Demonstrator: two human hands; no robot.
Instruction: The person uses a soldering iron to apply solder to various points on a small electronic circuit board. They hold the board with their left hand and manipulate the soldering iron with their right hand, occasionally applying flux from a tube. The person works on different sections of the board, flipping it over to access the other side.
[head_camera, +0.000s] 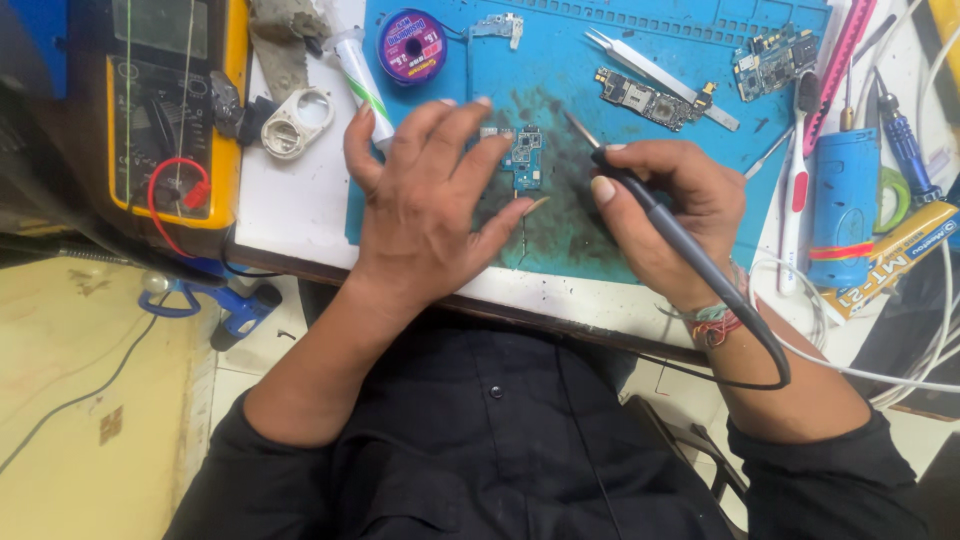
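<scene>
Yellow multimeter's grey screen (158, 25) top left; yellow carton (893, 258) far right.

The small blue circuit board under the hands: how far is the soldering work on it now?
Done: small blue circuit board lies bare on the sooty blue mat. In hand: left hand steadies it; right hand holds the soldering iron, tip just right of the board, not clearly touching. Left: two other boards wait beside the tweezers.

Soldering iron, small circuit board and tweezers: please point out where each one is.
Soldering iron (655, 215), head view, on its black handle.
Small circuit board (526, 158), head view, on its blue middle.
Tweezers (650, 72), head view, on the metal arm.
</scene>
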